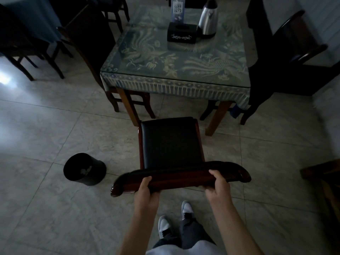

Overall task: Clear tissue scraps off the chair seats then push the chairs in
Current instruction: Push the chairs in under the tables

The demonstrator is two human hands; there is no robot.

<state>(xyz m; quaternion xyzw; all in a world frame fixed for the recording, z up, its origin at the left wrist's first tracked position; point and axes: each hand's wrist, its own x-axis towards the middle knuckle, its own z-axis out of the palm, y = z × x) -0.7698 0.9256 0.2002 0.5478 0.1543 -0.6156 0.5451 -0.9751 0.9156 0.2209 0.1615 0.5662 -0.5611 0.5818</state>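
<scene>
A dark wooden chair with a black padded seat (171,142) stands in front of me, facing the table (176,83). Its seat shows no tissue scraps and its front edge sits just short of the tablecloth fringe. My left hand (147,188) grips the chair's curved top rail (182,175) left of centre. My right hand (218,183) grips the same rail right of centre. A black waste bin (84,169) on the floor to the left holds pale scraps.
On the table stand a black tissue box (182,33), a steel kettle (207,19) and a blue sign. One chair (88,43) is tucked in at the table's left, another (287,57) at its right. More chairs stand far left. My feet are behind the chair.
</scene>
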